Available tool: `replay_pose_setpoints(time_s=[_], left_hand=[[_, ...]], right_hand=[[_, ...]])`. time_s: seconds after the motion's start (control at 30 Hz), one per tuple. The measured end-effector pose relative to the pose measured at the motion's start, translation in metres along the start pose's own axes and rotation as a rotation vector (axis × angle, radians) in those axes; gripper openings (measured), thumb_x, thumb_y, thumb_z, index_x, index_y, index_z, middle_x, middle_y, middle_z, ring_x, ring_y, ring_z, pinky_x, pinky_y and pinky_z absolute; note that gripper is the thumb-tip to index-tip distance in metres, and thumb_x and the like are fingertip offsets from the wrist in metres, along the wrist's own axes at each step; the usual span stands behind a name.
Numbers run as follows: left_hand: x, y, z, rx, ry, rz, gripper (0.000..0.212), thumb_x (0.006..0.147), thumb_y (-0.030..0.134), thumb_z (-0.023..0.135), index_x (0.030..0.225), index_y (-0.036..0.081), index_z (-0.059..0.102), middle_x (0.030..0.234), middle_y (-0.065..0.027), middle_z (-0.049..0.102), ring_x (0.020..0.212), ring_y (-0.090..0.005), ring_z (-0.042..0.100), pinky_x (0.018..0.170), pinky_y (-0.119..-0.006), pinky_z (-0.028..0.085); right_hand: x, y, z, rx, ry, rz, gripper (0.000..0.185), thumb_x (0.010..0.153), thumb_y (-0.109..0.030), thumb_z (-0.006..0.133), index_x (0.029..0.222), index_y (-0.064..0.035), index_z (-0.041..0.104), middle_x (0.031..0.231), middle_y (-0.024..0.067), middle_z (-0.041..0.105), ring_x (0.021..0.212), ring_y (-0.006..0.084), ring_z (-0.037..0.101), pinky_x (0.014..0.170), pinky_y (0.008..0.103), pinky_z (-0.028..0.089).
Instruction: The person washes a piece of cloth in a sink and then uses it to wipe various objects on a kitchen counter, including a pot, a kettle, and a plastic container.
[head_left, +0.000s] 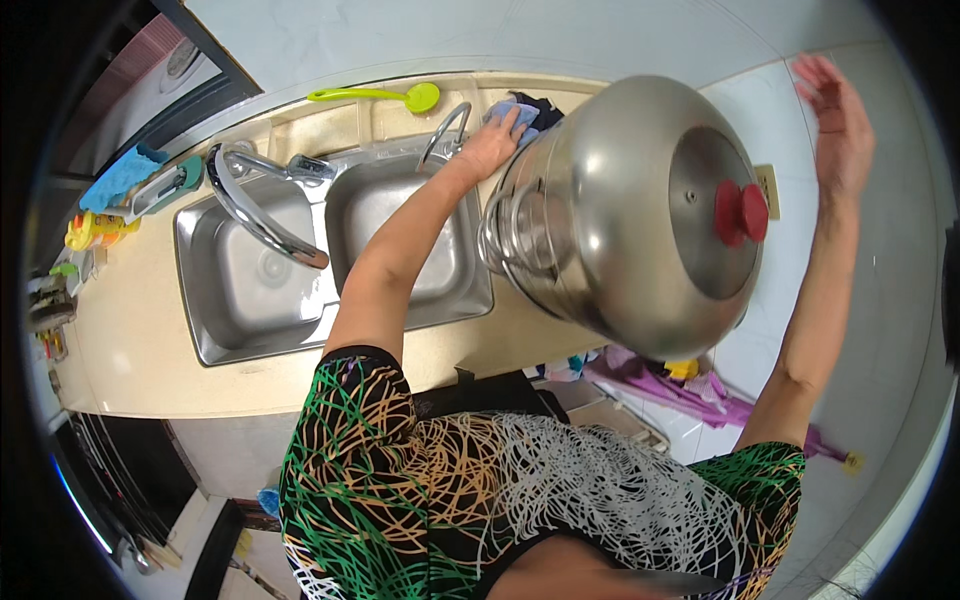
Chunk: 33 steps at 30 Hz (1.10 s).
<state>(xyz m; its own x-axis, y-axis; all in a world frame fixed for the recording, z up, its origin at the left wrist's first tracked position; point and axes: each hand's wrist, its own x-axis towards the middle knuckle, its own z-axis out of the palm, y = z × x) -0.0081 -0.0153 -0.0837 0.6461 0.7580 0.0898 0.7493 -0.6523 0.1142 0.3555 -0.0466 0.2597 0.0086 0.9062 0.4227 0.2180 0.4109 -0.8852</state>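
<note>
My left hand (491, 146) presses on a light blue cloth (517, 116) at the back of the counter, behind the right sink basin. A dark cloth (541, 111) lies beside it, against a tall stack of steel pots (536, 225). The stack is topped by a domed steel lid (622, 210) with a glass centre and a red knob (741, 213). My right hand (836, 127) is raised to the right of the stack, near the tiled wall, fingers apart and touching nothing that I can see.
A double steel sink (405, 225) with a curved chrome faucet (262, 225) and a smaller spout (448, 127) is left of the pots. A lime-green ladle (375, 94) lies on the back ledge. A blue cloth (124, 180) and a yellow bottle (97, 229) stand far left. A purple umbrella (675, 394) is below right.
</note>
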Motion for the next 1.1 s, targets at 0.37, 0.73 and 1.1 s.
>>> replay_pose_setpoints(time_s=[0.37, 0.73, 1.1], left_hand=[[-0.024, 0.03, 0.024, -0.355, 0.114, -0.132, 0.051, 0.068, -0.003, 0.054, 0.117, 0.006, 0.053, 0.127, -0.0212, 0.042, 0.114, -0.0359, 0.045, 0.096, -0.039, 0.038], [-0.076, 0.17, 0.008, -0.817, 0.055, -0.716, 0.021, 0.075, 0.01, 0.063, 0.09, -0.004, 0.064, 0.061, -0.018, 0.061, 0.051, -0.0207, 0.056, 0.052, -0.031, 0.044], [-0.012, 0.251, 0.02, -1.858, -0.366, -0.984, 0.09, 0.076, 0.016, 0.071, 0.138, 0.002, 0.007, 0.121, -0.0189, 0.044, 0.083, -0.0242, 0.062, 0.067, -0.028, 0.052]], right_hand=[[-0.13, -0.056, 0.039, 0.039, -0.091, -0.534, 0.038, 0.093, -0.025, 0.029, 0.085, 0.0006, 0.056, 0.07, 0.0144, 0.058, 0.055, 0.021, 0.05, 0.06, 0.0359, 0.04], [-0.311, 0.114, 0.105, 0.307, -0.185, 1.006, 0.031, 0.086, -0.028, 0.056, 0.106, -0.0036, 0.056, 0.083, 0.0041, 0.061, 0.076, 0.0198, 0.058, 0.067, 0.0307, 0.047], [-0.33, 0.217, 0.047, 0.406, 0.573, 0.951, 0.022, 0.081, -0.01, 0.058, 0.099, 0.0025, 0.059, 0.089, 0.0081, 0.062, 0.076, 0.0159, 0.059, 0.069, 0.0271, 0.047]])
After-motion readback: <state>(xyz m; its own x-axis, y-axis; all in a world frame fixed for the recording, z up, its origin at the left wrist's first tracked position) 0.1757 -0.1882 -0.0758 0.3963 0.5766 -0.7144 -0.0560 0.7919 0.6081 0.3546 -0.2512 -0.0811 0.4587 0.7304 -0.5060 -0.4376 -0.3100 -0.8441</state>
